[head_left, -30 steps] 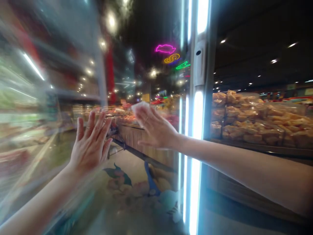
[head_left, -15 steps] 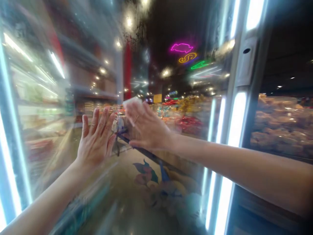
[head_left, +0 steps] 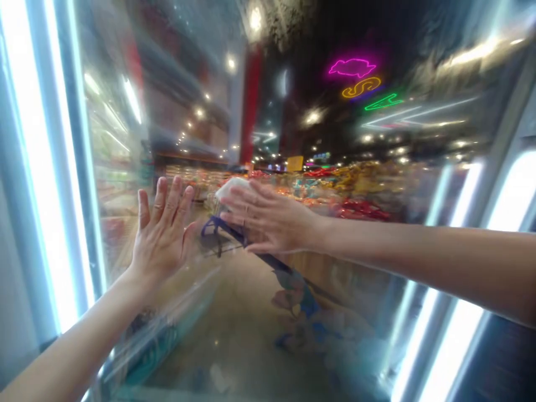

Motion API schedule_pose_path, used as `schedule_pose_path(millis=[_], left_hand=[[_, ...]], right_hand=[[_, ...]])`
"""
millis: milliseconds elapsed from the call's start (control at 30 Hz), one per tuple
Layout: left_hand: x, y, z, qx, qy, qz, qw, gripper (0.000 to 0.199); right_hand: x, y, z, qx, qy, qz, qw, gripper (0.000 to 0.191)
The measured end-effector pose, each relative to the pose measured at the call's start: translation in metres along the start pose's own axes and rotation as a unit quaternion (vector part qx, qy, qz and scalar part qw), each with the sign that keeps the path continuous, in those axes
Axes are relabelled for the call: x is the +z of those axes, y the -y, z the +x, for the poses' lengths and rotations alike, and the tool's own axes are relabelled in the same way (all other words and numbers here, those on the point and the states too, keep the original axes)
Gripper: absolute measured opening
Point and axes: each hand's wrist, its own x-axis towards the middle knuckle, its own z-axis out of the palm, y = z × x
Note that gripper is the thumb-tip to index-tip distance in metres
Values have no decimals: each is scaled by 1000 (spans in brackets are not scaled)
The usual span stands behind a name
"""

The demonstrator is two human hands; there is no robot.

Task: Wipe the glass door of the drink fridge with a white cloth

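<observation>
A glass pane (head_left: 234,335) with smears and reflections stands upright before me. My left hand (head_left: 161,237) lies flat against it, fingers spread, holding nothing. To its right, my right hand (head_left: 278,218) is stretched out flat, slightly blurred, with a white cloth or tissue (head_left: 234,187) under its fingers. The cloth is pressed toward the glass, and only its upper left part shows; my palm and fingers hide the remainder.
Bright light tubes (head_left: 54,167) run along the left edge of the glass, and more light tubes (head_left: 452,335) line the right. Through the pane appear blurred shop goods (head_left: 360,209), a red column (head_left: 252,106) and a pink neon sign (head_left: 353,67).
The view has swung left, so the neon signs and right-hand tubes sit farther right. My right hand has turned more level and still covers the cloth; my left hand stays spread.
</observation>
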Motion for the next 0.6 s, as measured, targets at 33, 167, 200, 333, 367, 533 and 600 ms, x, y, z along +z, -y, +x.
schedule_pose_path(millis=[33, 167, 200, 333, 367, 533, 600], left_hand=[[-1, 4, -2, -6, 1, 1, 1000, 80], [-3, 16, -13, -23, 11, 7, 1000, 80], [-2, 19, -16, -25, 12, 11, 1000, 79], [-3, 31, -25, -26, 10, 26, 999, 77], [-3, 34, -27, -27, 7, 28, 999, 77], [-6, 51, -40, -38, 0, 28, 999, 76], [-8, 58, -48, -43, 4, 22, 999, 77]], right_hand=[[-2, -3, 5, 43, -24, -7, 999, 85], [3, 2, 21, 69, -55, -25, 996, 90], [7, 7, 24, 12, -29, -22, 999, 92], [13, 12, 42, -94, 23, -37, 995, 92], [11, 9, 50, -56, 1, -50, 997, 90], [15, 22, 82, -15, -32, -84, 996, 92], [24, 36, 89, -112, 21, -76, 991, 96]])
